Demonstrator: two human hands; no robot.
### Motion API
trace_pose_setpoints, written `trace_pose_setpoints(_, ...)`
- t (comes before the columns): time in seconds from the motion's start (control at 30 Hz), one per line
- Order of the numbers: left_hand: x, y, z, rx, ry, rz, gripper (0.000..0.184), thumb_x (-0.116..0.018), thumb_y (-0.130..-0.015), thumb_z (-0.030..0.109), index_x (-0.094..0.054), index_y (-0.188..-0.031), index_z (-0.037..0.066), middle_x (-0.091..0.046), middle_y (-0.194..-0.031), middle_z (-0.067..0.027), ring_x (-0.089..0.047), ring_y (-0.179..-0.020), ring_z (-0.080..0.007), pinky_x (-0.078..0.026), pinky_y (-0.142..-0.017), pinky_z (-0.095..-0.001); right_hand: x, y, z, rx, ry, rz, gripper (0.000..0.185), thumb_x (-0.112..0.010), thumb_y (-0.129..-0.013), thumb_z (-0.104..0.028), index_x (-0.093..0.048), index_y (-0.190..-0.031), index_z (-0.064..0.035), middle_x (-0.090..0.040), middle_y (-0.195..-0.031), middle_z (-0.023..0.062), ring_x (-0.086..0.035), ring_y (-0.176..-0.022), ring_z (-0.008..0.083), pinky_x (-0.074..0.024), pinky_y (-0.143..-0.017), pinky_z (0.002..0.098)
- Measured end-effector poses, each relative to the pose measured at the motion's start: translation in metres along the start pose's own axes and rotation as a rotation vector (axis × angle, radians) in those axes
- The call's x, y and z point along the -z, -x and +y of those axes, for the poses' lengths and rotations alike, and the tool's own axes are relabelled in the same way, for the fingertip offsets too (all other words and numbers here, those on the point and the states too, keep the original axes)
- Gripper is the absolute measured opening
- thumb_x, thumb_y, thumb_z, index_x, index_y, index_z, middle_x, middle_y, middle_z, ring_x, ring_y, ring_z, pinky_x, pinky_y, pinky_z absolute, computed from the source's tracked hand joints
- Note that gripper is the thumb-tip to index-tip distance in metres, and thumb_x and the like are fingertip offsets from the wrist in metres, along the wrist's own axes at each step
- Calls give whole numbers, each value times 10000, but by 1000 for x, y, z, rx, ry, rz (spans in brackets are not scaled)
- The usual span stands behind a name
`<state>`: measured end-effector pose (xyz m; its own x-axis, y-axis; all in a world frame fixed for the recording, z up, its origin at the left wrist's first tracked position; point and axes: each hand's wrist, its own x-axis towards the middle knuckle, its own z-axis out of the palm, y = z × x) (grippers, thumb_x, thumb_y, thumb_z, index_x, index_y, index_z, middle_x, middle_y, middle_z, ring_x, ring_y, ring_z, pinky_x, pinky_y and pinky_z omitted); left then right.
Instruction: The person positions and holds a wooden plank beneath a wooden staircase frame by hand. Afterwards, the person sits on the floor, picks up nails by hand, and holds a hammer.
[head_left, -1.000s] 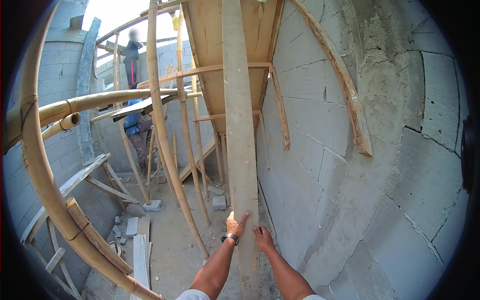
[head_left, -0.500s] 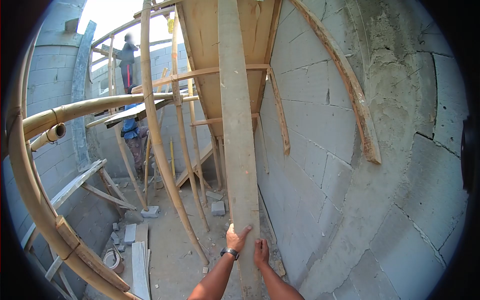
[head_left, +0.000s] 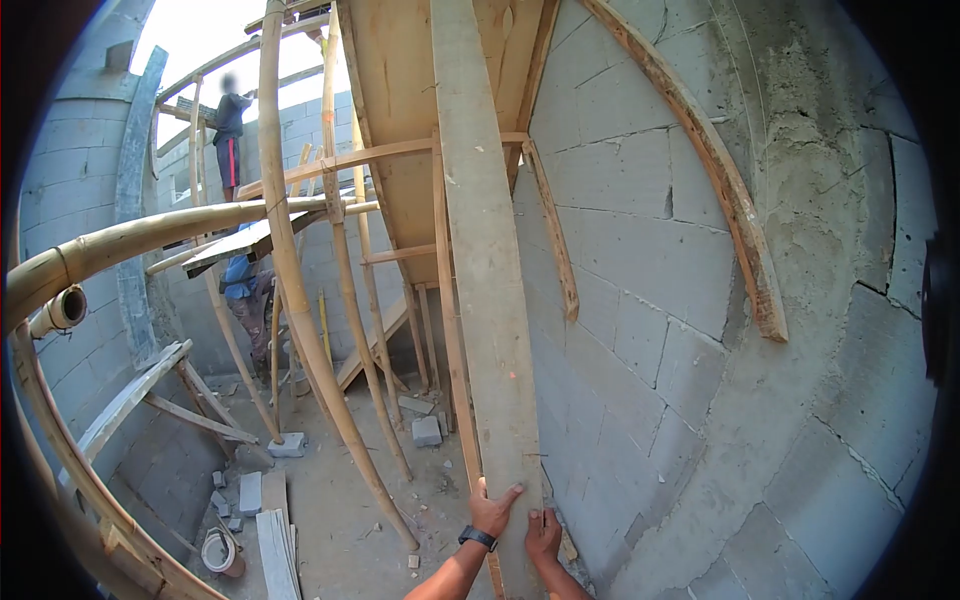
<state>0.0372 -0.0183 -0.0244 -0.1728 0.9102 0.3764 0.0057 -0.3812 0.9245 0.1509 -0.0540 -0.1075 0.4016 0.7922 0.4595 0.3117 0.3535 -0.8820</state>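
In the head view, a long plank (head_left: 490,300) runs from between the person's hands up across the overhead wooden panel (head_left: 400,90). The left hand (head_left: 492,510), with a dark watch (head_left: 478,538) at its wrist, holds the plank's left edge, its thumb laid over the face. The right hand (head_left: 543,535) is at the opposite edge, slightly lower, its fingers curled closely against the wood. A thin wooden strip (head_left: 452,310) follows the plank's left side and passes behind the left hand; whether those fingers hold it too, one cannot tell. Right of the plank stands the block wall (head_left: 640,270), with a curved timber (head_left: 715,160) across it. Left of the plank, a bamboo pole (head_left: 295,270) leans; farther left are white boards (head_left: 277,555) and a bucket (head_left: 222,553) on the floor (head_left: 350,520). Two other people, one higher (head_left: 228,125) and one lower (head_left: 247,305), are well beyond the plank's left side.
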Motion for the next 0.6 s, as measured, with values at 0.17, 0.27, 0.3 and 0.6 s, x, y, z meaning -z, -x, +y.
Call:
trace_pose_setpoints(0.17, 0, 1, 9, -6, 40, 12, 443, -862, -786, 269, -603, -1008, -13, -719, -911, -121, -667, -817, -161, -543, -742, -319, 0, 4, 1, -6, 38, 34, 330, -596, -959, -341, -622, -920, -14, -668, -780, 198, -675, -754, 388, -495, -653, 438)
trace_pose_setpoints(0.27, 1, 7, 8, -35, 42, 9, 450, -861, -787, 271, -600, -1014, -17, -720, -915, -125, -668, -823, -167, -543, -748, -321, 7, 7, -2, -14, 14, -14, 334, -593, -959, -342, -621, -922, -11, -662, -765, 197, -675, -745, 385, -494, -650, 433)
trace_pose_setpoints(0.3, 1, 11, 12, -42, 62, 9, 452, -861, -788, 271, -598, -1014, -19, -720, -916, -126, -669, -825, -170, -543, -751, -322, 8, 7, -2, 8, 1, -13, 338, -589, -962, -345, -618, -918, -11, -656, -760, 196, -670, -737, 383, -490, -647, 432)
trace_pose_setpoints(0.6, -10, 23, 19, 17, 86, 70, 444, -866, -774, 294, -614, -985, -5, -721, -907, -124, -677, -820, -167, -553, -751, -329, 21, 6, -10, -4, -20, -77, 365, -535, -992, -358, -585, -874, -17, -605, -753, 192, -608, -730, 393, -461, -670, 423)
